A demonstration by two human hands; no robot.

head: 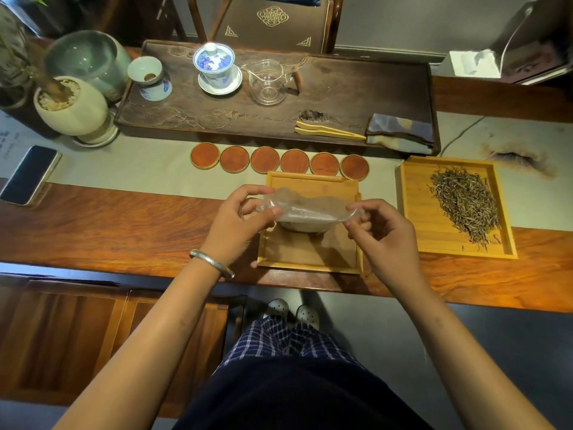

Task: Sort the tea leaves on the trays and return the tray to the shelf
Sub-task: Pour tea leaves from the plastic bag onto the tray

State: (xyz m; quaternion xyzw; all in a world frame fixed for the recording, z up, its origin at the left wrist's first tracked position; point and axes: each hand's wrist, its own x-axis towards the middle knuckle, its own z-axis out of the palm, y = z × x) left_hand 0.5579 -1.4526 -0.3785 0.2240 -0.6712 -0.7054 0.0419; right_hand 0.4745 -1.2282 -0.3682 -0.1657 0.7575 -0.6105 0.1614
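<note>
In the head view, a clear bag (305, 209) was pinched at its ends by the left hand (238, 223) and the right hand (383, 234), above a bare tray (310, 256). Right of the right hand, tea leaves (465, 204) were heaped on a second tray (417, 212).

I stand at a tea room's long wooden table (130, 231): a carved tea tray (341, 97) bearing a lidded gaiwan (215, 65) and glass pitcher (268, 82), six round coasters (279, 159), loose tea leaves (465, 203).
</note>
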